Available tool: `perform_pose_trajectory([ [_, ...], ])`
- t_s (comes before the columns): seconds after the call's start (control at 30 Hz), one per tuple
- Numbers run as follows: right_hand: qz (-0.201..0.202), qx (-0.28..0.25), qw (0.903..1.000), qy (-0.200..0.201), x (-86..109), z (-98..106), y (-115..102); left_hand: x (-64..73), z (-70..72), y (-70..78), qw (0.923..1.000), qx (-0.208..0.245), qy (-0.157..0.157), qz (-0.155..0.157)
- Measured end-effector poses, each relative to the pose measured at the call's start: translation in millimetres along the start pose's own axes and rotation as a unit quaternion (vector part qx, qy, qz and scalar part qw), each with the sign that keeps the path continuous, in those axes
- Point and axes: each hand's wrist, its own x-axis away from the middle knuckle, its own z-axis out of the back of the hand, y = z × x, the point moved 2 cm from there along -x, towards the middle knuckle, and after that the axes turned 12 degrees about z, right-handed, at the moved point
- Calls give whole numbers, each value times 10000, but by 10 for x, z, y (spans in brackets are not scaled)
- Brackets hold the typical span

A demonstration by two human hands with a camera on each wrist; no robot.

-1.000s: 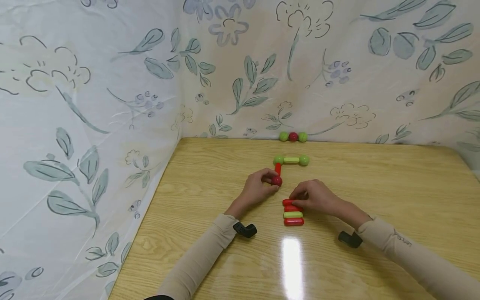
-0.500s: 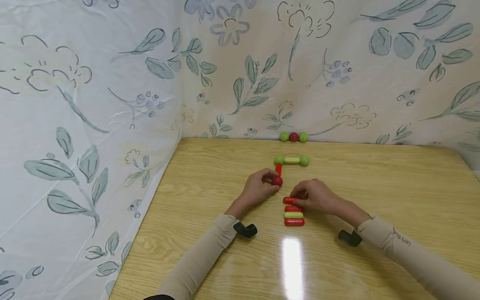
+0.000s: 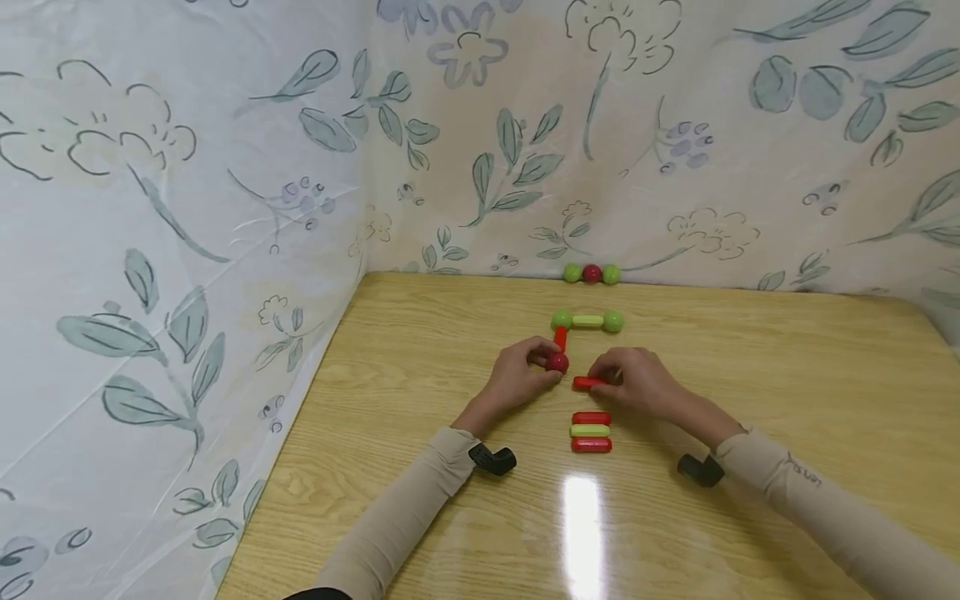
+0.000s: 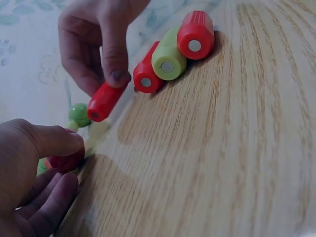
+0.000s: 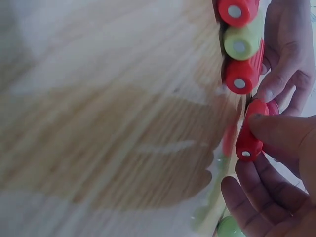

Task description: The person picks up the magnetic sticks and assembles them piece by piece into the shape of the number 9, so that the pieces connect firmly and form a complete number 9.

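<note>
My left hand grips a red ball between thumb and fingers. A red rod runs from that ball to a green ball, and a yellow-green rod joins this to another green ball. Just to the right, my right hand pinches a loose red magnetic rod by thumb and fingers, close to the red ball but apart from it in the head view. In the left wrist view the red rod shows a round metal spot at its end.
Nearer the body, two red rods and a yellow-green rod lie side by side on the wooden table. At the table's back edge sit two green balls with a red ball between them, before a floral cloth.
My right hand has drawn the top red rod away from the row, forward toward the red ball. My left hand keeps its grip on the red ball in the same place.
</note>
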Motion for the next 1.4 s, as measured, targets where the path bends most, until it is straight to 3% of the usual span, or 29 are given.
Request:
perform_pose_trajectory([
  [0.2,-133,52,9997,181,-49,28,32,2,-13,7,10000,-53,22,-36],
  [0.47,49,170,9993,337,-135,33,31,-14,-8,-2,9998,-77,75,-167],
  [1.4,-60,362,9988,319,-194,13,7,8,1,11,9997,-197,91,-98],
])
